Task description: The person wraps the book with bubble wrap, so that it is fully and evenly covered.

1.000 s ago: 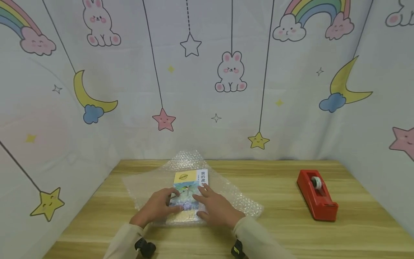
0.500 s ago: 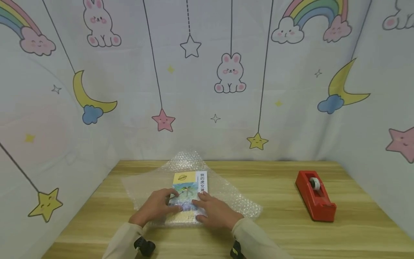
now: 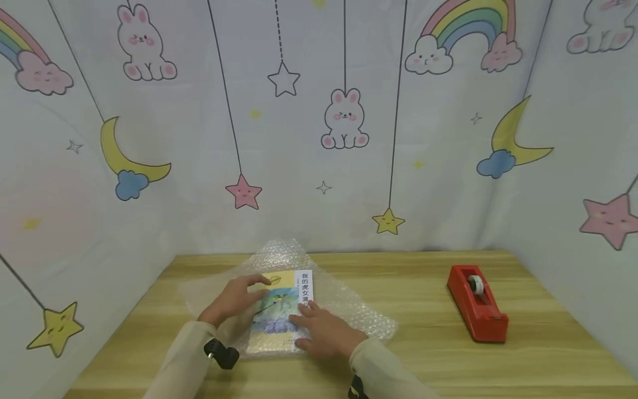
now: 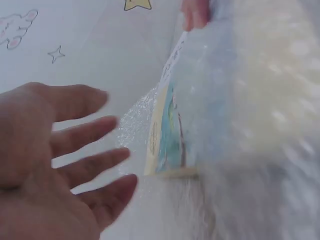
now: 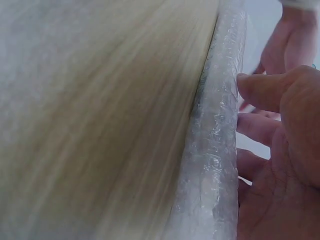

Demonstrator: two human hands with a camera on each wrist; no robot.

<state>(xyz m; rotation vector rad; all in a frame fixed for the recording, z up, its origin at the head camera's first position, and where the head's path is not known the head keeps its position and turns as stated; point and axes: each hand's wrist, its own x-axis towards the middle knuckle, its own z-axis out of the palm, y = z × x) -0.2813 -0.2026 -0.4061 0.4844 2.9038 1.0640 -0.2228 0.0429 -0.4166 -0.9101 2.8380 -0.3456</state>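
A book (image 3: 277, 310) with a yellow and blue cover and a white strip of dark characters lies on clear bubble wrap (image 3: 286, 252). Wrap also appears over part of the cover in the left wrist view. My left hand (image 3: 233, 299) hovers at the book's upper left edge, fingertips reaching over the cover in the head view. From its wrist, the left hand (image 4: 75, 150) shows loosely bent, parted fingers that grip nothing. My right hand (image 3: 329, 332) rests on the book's lower right side. Its fingertips touch a wrapped edge of bubble wrap (image 5: 212, 135) in the right wrist view.
A red tape dispenser (image 3: 477, 305) with a roll of tape stands on the right of the wooden table (image 3: 423, 343). Behind the table hangs a pale curtain (image 3: 299, 138) printed with rabbits, stars and moons. The wrap spreads left, right and behind the book.
My left hand has moved up along the book's left side, and its thumb has left the lower cover. The right hand stays at the right side. The head view has shifted slightly.
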